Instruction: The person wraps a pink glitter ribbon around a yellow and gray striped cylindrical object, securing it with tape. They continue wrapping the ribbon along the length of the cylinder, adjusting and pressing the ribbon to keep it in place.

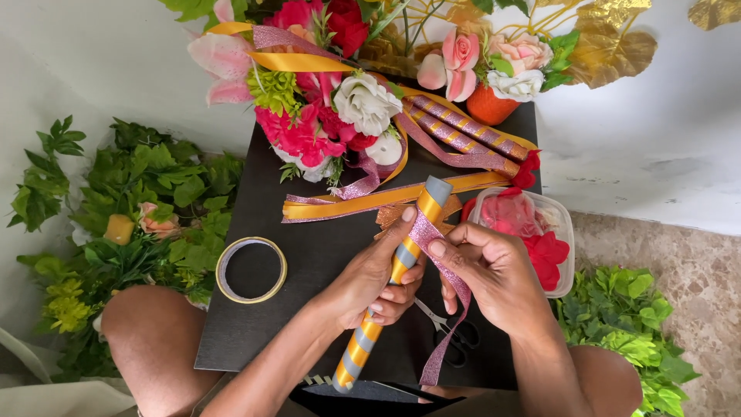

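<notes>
Left hand (370,282) clamped around grey tube (394,270) spiralled with gold ribbon, right hand (494,274) pinching glittery pink ribbon (451,289) against it, round tape roll (251,269) nearby

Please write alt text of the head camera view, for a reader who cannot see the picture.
Two bare hands wind a glittery pink ribbon around a grey tube striped with gold ribbon: the left hand grips the tube, the right hand guides the ribbon. Below is a black table with a tape roll, scissors and artificial flowers.
</notes>
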